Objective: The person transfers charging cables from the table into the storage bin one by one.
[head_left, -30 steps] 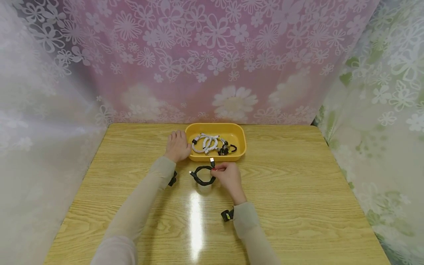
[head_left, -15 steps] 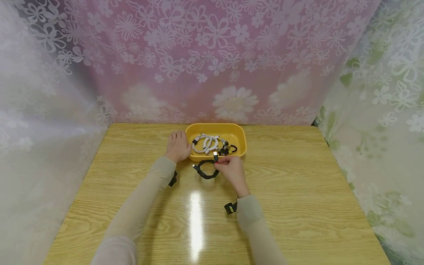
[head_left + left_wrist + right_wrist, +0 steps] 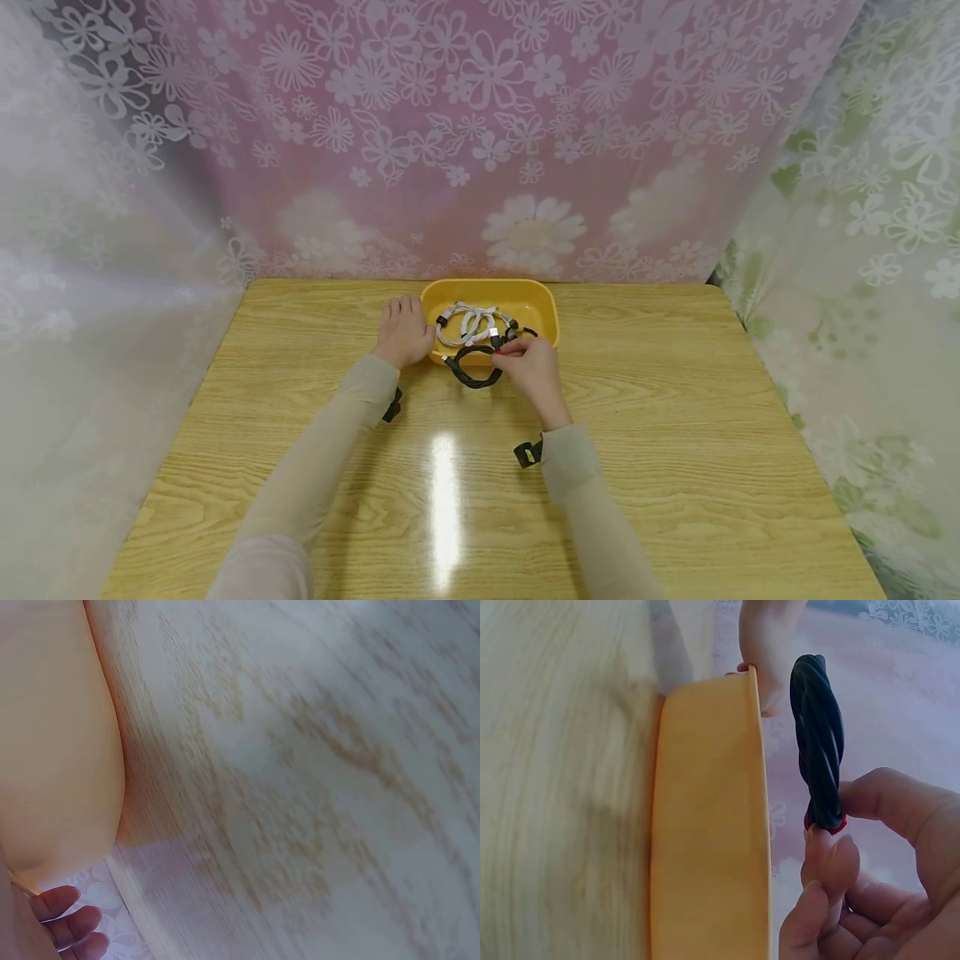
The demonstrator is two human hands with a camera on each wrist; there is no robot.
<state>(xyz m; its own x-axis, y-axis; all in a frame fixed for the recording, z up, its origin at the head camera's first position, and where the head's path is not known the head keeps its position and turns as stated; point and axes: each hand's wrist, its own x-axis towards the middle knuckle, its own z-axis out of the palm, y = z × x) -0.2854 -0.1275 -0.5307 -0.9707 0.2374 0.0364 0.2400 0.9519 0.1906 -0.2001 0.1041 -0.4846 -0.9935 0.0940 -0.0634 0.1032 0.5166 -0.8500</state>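
My right hand (image 3: pixel 532 367) pinches a coiled black USB cable (image 3: pixel 474 385) between thumb and fingertips, near its silver plug. The coil hangs over the front rim of a yellow plastic bin (image 3: pixel 551 312). In the right wrist view the twisted cable strands (image 3: pixel 817 742) stand upright above the fingertips, with a red band or tie at the pinch. My left hand (image 3: pixel 402 332) holds the bin's left end, fingers bent down outside its wall. In the left wrist view, some fingertips (image 3: pixel 79 924) show beyond the bin wall (image 3: pixel 60 735); the thumb is hidden there.
Inside the bin lie coiled white cables (image 3: pixel 453 337) and small dark cables, partly covered by the right hand. The bin stands near the back edge of a wood-grain table (image 3: pixel 675 417). Floral curtains (image 3: pixel 480 125) hang behind and on both sides. A dark device sits at each wrist.
My right hand has carried the black cable away from me and slightly right, from the table in front of the bin to over its front rim. The left hand has stayed in place.
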